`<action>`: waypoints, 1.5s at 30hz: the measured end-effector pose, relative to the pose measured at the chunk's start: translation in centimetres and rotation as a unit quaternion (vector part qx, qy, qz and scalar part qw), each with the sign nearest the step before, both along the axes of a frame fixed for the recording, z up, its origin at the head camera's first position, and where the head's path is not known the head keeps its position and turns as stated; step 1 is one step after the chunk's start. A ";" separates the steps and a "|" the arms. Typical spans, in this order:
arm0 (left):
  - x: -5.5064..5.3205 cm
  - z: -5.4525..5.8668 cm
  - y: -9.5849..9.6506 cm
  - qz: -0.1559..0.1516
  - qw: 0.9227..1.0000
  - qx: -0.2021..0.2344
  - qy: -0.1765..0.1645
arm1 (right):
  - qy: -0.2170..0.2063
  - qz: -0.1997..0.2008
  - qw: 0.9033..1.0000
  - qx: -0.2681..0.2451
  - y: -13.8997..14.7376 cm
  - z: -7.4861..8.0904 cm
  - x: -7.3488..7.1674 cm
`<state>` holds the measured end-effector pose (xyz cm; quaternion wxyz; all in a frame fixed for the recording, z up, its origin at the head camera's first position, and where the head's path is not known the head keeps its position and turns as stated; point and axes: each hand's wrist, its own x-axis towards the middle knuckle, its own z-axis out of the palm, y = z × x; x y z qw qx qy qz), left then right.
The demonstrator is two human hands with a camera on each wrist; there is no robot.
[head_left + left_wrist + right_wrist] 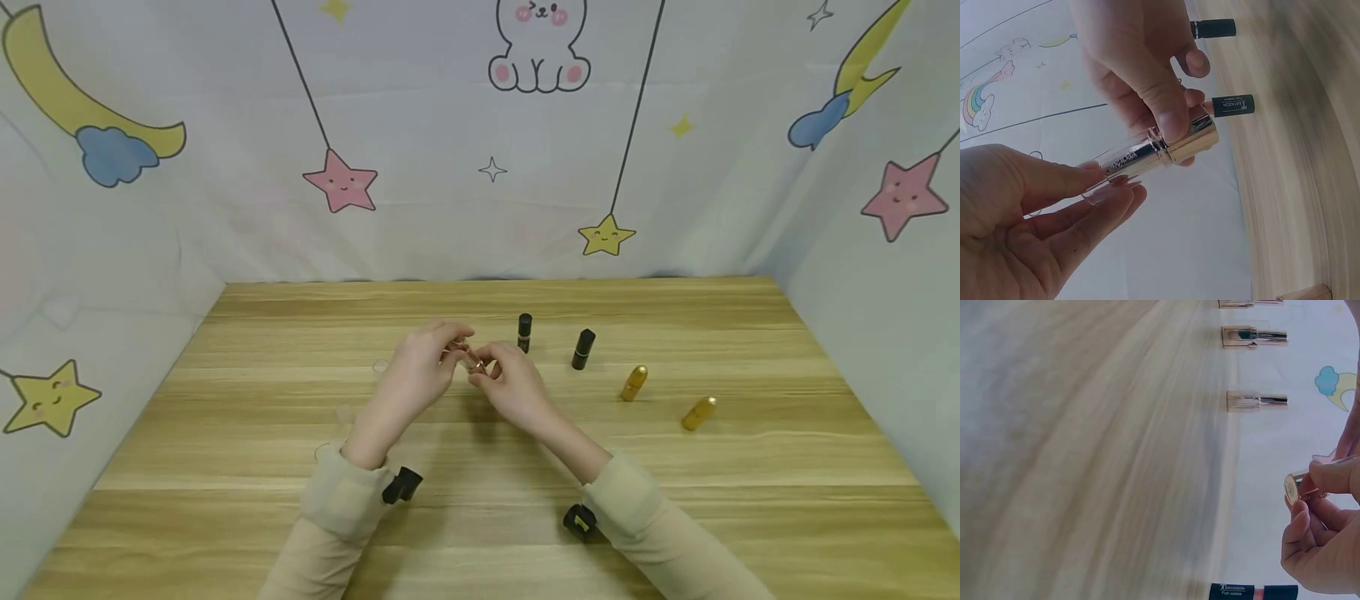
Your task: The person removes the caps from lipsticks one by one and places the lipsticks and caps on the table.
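Both hands meet over the middle of the table on one lipstick tube [472, 360], which has a gold base and a clear end. In the left wrist view, the thumb and fingers of my left hand [420, 367] pinch the clear end. My right hand [517, 387] grips the gold base [1194, 142] between thumb and fingers. The tube is tilted and held off the table. Just beyond the right hand stands a black lipstick tube [524, 332], with pinkish colour at its middle band in the wrist views.
To the right stand another black tube [583, 349] and two gold bullet-shaped tubes, one nearer [634, 383] and one farther right [699, 413]. The right wrist view shows clear-and-gold tubes [1257, 401] on the table. White printed cloth [420, 233] borders the wooden table [480, 558].
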<state>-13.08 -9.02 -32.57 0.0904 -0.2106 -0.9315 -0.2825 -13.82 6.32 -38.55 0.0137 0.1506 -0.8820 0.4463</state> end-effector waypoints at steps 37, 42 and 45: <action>0.4 -0.1 0.2 -0.021 1.000 0.002 -0.016 | 0.008 0.015 1.000 0.004 1.1 -0.4 0.6; 0.3 -0.1 0.2 -0.021 1.000 -0.001 -0.018 | 0.009 0.022 1.000 0.007 1.2 -0.5 0.6; 0.2 0.1 0.1 -0.020 1.000 0.004 -0.023 | 0.007 0.019 1.000 0.007 1.3 -0.6 0.6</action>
